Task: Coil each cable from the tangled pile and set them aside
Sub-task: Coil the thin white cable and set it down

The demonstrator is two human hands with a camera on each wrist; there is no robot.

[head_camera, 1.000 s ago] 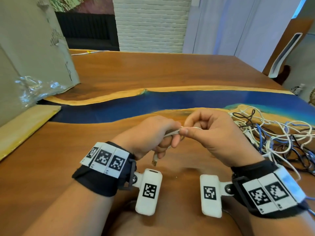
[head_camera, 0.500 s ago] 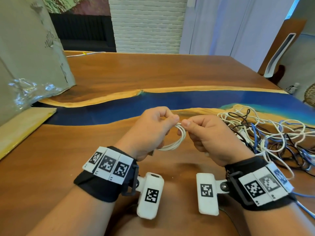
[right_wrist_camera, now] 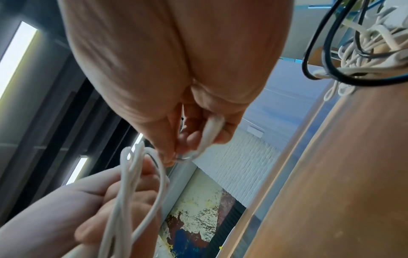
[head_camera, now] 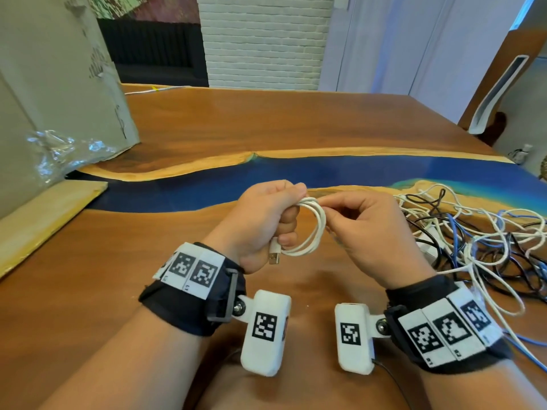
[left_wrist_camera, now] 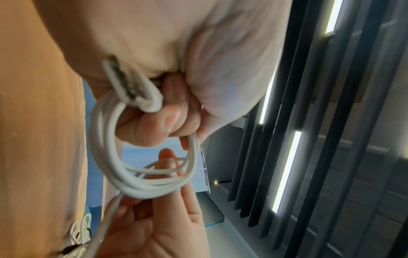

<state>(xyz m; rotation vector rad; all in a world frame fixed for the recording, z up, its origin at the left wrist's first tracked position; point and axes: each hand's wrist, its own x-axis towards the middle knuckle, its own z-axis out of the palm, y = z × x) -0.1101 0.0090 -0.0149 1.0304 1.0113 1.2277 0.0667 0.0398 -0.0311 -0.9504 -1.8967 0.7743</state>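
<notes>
A white USB cable (head_camera: pixel 316 229) wound into several loops hangs in the air over the table's near half. My left hand (head_camera: pixel 268 224) grips the top of the coil in a fist, and the metal USB plug (head_camera: pixel 274 257) sticks out below it. The left wrist view shows the loops (left_wrist_camera: pixel 106 148) passing round my curled fingers. My right hand (head_camera: pixel 367 232) pinches the cable's other end (right_wrist_camera: pixel 207 137) between thumb and fingers, right beside the coil. The tangled pile (head_camera: pixel 479 235) of white, black and blue cables lies on the table to the right.
A large cardboard sheet (head_camera: pixel 59 93) with crumpled clear plastic (head_camera: pixel 59 152) leans at the left. A pale wooden board (head_camera: pixel 44 214) lies below it. The wooden table (head_camera: pixel 266 125) has a blue resin strip (head_camera: pixel 266 179) across its middle. A white stand (head_camera: pixel 497 96) rises at the far right.
The coil has grown into a full loop hanging from my left hand. Both hands have risen slightly, and the USB plug now points out below my left fist.
</notes>
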